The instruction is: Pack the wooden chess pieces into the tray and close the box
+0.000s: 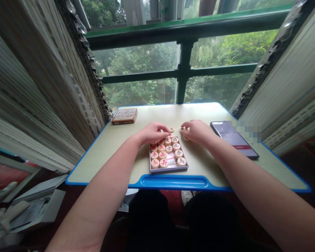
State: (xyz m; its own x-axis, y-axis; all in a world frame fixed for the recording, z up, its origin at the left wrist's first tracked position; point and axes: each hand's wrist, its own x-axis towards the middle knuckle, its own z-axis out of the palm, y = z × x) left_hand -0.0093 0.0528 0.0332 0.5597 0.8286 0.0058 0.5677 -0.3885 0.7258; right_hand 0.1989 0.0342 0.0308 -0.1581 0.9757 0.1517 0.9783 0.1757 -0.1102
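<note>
A shallow grey box (pixel 182 168) on the small blue-edged table (pixel 112 147) holds several round wooden chess pieces (pixel 169 152) marked in red and black. My left hand (pixel 152 133) rests curled over the box's far left corner, fingertips pinched on a piece there. My right hand (pixel 196 130) hovers just beyond the box's far right corner, fingers bent around a piece. One loose piece (pixel 171 129) lies on the table between the hands.
A brown box lid (pixel 124 116) lies at the table's far left. A phone (pixel 234 138) lies to the right of my right hand. Blinds flank both sides, a green-framed window (pixel 183 70) stands beyond, and papers (pixel 28 203) are piled at lower left.
</note>
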